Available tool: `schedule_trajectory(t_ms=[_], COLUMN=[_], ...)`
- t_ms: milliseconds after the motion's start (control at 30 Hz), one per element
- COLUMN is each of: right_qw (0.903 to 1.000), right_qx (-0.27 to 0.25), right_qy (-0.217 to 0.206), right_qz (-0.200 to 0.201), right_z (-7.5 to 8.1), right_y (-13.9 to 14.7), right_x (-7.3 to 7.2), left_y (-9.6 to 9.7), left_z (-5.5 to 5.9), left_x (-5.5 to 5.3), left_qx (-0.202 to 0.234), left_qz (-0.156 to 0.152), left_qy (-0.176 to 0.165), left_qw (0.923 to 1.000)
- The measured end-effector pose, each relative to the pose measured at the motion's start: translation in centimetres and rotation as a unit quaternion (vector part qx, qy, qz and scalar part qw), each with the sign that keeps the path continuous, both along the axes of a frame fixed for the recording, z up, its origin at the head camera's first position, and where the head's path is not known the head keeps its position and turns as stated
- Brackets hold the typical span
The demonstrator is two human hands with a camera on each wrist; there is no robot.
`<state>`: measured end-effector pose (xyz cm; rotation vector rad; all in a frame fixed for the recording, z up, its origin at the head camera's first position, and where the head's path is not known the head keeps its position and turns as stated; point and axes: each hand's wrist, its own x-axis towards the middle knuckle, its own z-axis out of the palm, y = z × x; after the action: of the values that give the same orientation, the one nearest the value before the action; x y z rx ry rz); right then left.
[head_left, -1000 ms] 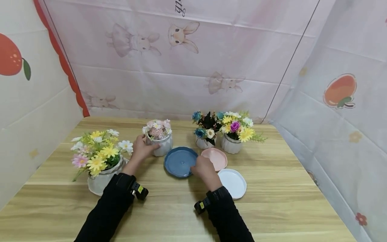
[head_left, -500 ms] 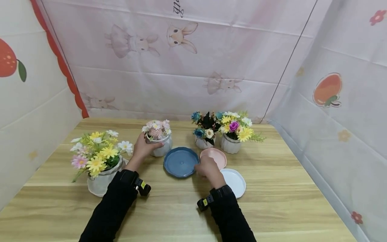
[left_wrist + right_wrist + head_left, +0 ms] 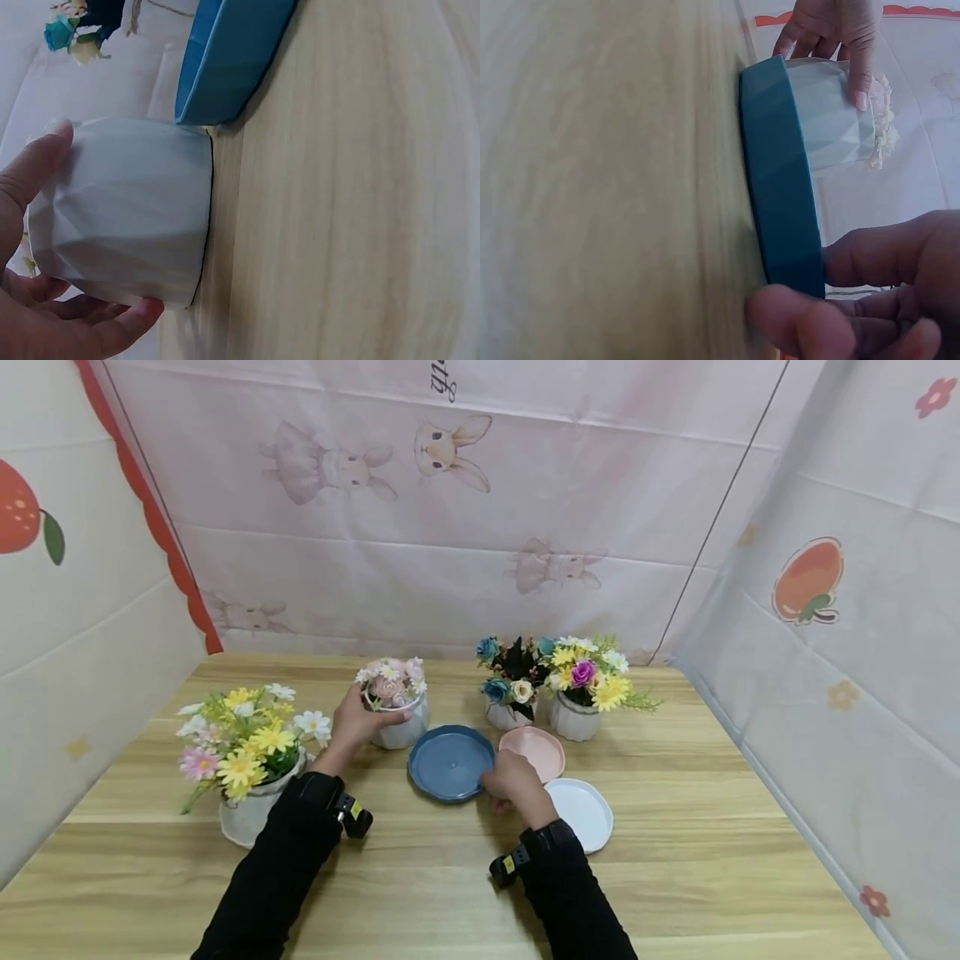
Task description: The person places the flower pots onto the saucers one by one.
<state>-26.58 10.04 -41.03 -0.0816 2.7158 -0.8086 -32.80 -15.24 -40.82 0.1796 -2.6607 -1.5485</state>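
Note:
My left hand (image 3: 358,720) holds a small white flowerpot (image 3: 135,210) of pink and white flowers (image 3: 391,680), thumb on its near side and fingers round the left. The pot stands on the wooden table just left of a round blue saucer (image 3: 452,763). At that saucer's right edge my right hand (image 3: 513,779) pinches the rim. In the right wrist view its fingers (image 3: 870,259) straddle the saucer's wall (image 3: 776,172), and the pot shows just beyond. In the left wrist view the saucer's near corner comes right up to the pot's base.
A pink saucer (image 3: 536,750) and a white saucer (image 3: 581,818) lie right of the blue one. Behind them stand a pot of blue roses (image 3: 506,713) and a pot of yellow flowers (image 3: 576,717). At left, a yellow-daisy pot (image 3: 262,793) sits on a white saucer (image 3: 238,827).
My left hand has reached slightly farther round the pot, its thumb moving up and right. My right hand has shifted a little right along the saucer's edge. Pots and saucers stay in place.

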Motion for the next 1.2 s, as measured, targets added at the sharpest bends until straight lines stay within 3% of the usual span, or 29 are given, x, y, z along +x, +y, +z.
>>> schedule_trajectory(t_ms=[367,633,967,1200], right_qw=[0.9999,0.9957,0.997,0.9974], right_qx=[-0.003,-0.078,-0.071,-0.071], right_qy=[-0.009,-0.007,-0.001,-0.008], right_qz=[-0.012,-0.05,-0.031,0.006], right_z=[-0.2,0.7,0.6,0.5], right_y=[0.1,0.5,0.5,-0.9], right_x=[-0.4,-0.4,-0.4,0.0], left_y=[-0.1,-0.1,-0.2,-0.2], left_z=[0.1,0.1,0.7,1.0], left_x=[-0.3,-0.3,0.0,-0.2], left_qx=[-0.015,-0.028,-0.034,-0.048], left_qz=[-0.01,-0.024,-0.04,-0.046], left_qy=[0.002,0.004,-0.015,-0.028], left_qw=[0.9998,0.9993,0.9985,0.9974])
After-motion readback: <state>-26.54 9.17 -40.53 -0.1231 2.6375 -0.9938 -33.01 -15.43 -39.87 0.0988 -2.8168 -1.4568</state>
